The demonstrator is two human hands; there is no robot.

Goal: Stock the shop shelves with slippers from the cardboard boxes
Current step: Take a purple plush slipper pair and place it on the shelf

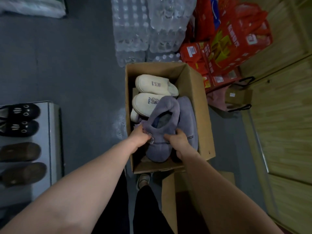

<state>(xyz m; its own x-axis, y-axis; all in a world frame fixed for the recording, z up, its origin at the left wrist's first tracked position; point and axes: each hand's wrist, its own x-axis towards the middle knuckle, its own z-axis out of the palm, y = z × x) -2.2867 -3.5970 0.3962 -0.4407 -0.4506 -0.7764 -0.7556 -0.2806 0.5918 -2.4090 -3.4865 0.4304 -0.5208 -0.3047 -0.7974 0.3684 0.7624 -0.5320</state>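
— So, what lies in the open brown cardboard box (200,92)?

— Four slippers that I can count. Two cream plush slippers (152,83) with small blue stitched marks on the toes lie side by side in the far left part. Two purple fleece slippers (159,149) fill the near and right part. One of the purple ones leans against the right wall, and the other sits just in front of it with its opening turned up.

— And the hands?

— Both are down inside the box, on the nearer purple slipper. The left hand (140,141) has its grip closed on the slipper's left edge, with the fingers curled into the fleece. The right hand (179,142) has its grip clamped on the right side. Its thumb lies over the top of the upper, and its fingers go down out of sight between the two purple slippers.

— Is the slipper clear of the box?

— No, it is still inside the walls. I cannot tell whether its sole rests on anything.

— What stands around the box?

— It sits on the dark grey floor (76,65). Shrink-wrapped packs of clear water bottles (135,27) touch its far side, and red printed cartons (228,48) are stacked to the right of those. A brown paper bag with black handles (238,97) stands near the right wall.

— And the shelf?

— A pale grey shelf (50,132) at the left carries a pair of black slippers with white cat faces (22,112) and a pair of brown slippers (20,151).
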